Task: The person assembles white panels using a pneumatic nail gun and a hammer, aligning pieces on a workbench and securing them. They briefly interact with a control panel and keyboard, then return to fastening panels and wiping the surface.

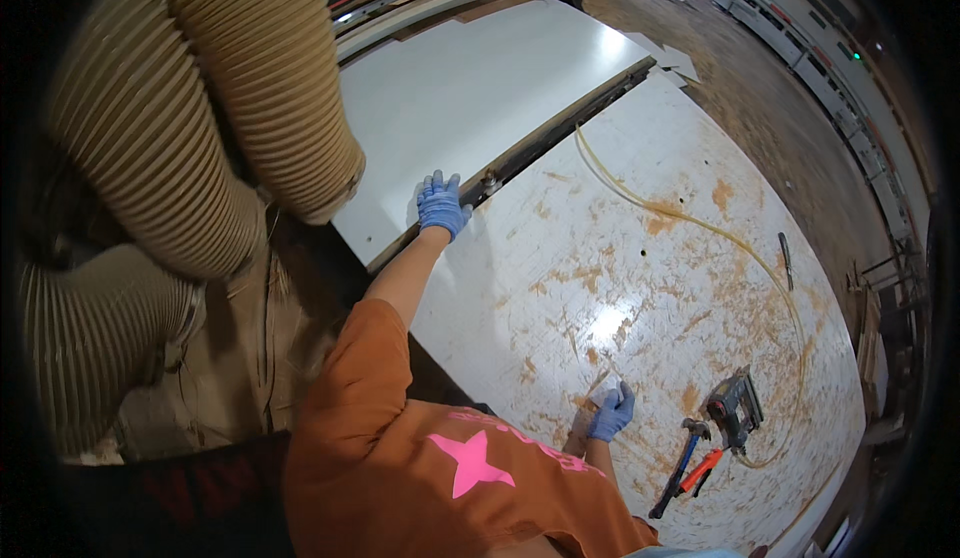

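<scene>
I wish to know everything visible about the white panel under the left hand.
The white panel lies flat, its smooth face glossy, reflecting light near the far end. Its right edge looks brownish, perhaps wood-based. A dark strip runs between it and the dusty tabletop. The gloved left hand rests on it near this edge.

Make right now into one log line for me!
left hand: spread on panel edge | right hand: at white thing, grip unclear | hammer: on table
</scene>
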